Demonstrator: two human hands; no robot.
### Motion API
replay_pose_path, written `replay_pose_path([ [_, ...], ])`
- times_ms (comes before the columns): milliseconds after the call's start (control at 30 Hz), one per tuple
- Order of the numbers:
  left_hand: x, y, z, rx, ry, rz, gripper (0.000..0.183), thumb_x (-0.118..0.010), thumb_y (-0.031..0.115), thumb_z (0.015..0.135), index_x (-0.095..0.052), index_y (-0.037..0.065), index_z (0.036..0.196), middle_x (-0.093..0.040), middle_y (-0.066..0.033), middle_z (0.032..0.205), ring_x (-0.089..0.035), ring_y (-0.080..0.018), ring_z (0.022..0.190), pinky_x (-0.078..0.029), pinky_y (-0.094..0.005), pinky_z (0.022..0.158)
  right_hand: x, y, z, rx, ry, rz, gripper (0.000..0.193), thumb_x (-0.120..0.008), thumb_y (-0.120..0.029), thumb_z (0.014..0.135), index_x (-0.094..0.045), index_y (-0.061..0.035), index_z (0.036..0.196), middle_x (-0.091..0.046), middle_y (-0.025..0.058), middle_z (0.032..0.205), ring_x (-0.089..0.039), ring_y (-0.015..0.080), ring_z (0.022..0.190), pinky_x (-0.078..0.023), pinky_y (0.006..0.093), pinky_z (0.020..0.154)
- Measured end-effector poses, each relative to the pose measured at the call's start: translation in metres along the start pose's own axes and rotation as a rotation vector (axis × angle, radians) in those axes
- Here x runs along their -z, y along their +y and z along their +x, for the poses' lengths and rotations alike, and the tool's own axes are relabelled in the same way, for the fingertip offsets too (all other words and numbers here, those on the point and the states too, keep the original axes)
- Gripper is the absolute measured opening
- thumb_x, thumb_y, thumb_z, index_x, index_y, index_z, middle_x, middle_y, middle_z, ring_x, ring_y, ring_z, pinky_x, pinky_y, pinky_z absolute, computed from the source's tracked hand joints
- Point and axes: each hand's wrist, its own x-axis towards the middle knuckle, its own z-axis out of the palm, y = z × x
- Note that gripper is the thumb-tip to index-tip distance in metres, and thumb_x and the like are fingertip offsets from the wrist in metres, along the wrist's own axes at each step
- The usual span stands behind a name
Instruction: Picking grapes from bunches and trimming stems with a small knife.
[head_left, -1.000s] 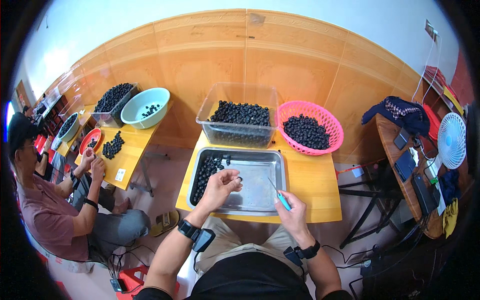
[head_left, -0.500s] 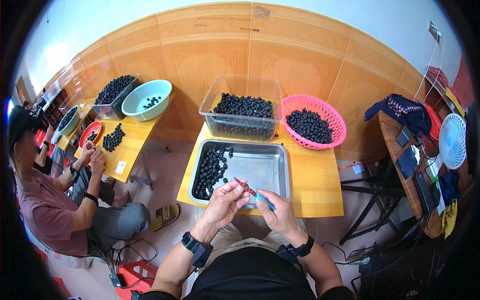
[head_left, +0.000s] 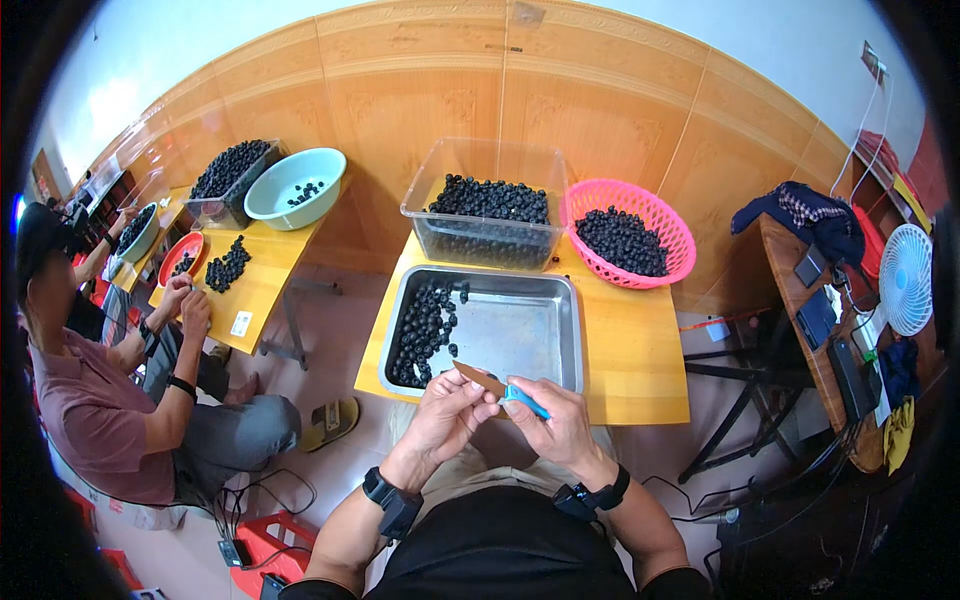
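My right hand [head_left: 557, 426] is closed around the blue handle of a small knife [head_left: 482, 379], its blade pointing up and to the left. My left hand [head_left: 447, 419] is closed too, fingertips pinched together just under the blade; whatever sits between them is too small and covered to make out. Both hands are over the near edge of a shallow metal tray [head_left: 572, 330]. Small dark round pieces [head_left: 424, 330], perhaps fruits or nuts, lie heaped along the tray's left side. One dark piece rests close to the knife tip.
Behind the tray stand a clear plastic bin [head_left: 487, 245] and a pink basket [head_left: 682, 258], both holding dark pieces, on a wooden table [head_left: 640, 370]. To the left, a co-worker [head_left: 110, 400] sits at another table with a green basin [head_left: 295, 195]. A fan [head_left: 905, 280] stands far right.
The knife blade has tipped flatter and swung a little leftward, showing its broad side. Both hands stay close together near the same spot. The whole view has shifted slightly.
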Motion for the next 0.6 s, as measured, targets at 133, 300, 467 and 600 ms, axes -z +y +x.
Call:
replay_pose_path([
  [133,0.0,0.003,-0.006,-0.016,-0.073,0.001,0.011,-0.066,0.009,0.097,-0.066,0.001,0.104,-0.069,-0.01,0.097,-0.068,-0.0148,0.082,-0.061,-0.0295,0.075,0.003,0.0,0.001,-0.009,-0.035,-0.018,0.034,-0.072,-0.025,0.093,-0.071,0.0008,0.114,-0.071,0.0186,0.086,-0.071,0.0293,0.071,-0.054,0.0357,0.061],
  [300,-0.02,0.013,-0.02,-0.019,-0.185,0.055,0.011,-0.066,0.01,0.098,-0.065,0.001,0.103,-0.067,-0.0103,0.095,-0.066,-0.0145,0.082,-0.06,-0.0294,0.076,0.014,0.009,0.005,-0.178,0.102,0.143,0.033,-0.071,-0.023,0.096,-0.07,0.0033,0.114,-0.072,0.0167,0.092,-0.07,0.0209,0.079,-0.053,0.032,0.068],
  [467,-0.009,0.011,-0.016,-0.06,-0.108,0.019,0.011,-0.064,0.01,0.099,-0.065,0.001,0.106,-0.067,-0.0087,0.097,-0.066,-0.0135,0.086,-0.061,-0.0307,0.081,0.013,-0.013,0.007,-0.072,-0.015,0.178,0.035,-0.07,-0.025,0.096,-0.069,0.0055,0.114,-0.071,0.0164,0.088,-0.068,0.02,0.073,-0.052,0.0304,0.065],
  [600,-0.005,0.008,-0.017,-0.05,-0.101,-0.046,0.016,-0.064,0.009,0.098,-0.065,0.0,0.113,-0.068,-0.009,0.101,-0.068,-0.0164,0.089,-0.062,-0.0316,0.081,0.011,-0.021,0.004,-0.001,-0.083,0.102,0.036,-0.073,-0.026,0.094,-0.07,0.0036,0.114,-0.068,0.016,0.082,-0.067,0.0246,0.065,-0.051,0.0332,0.058],
])
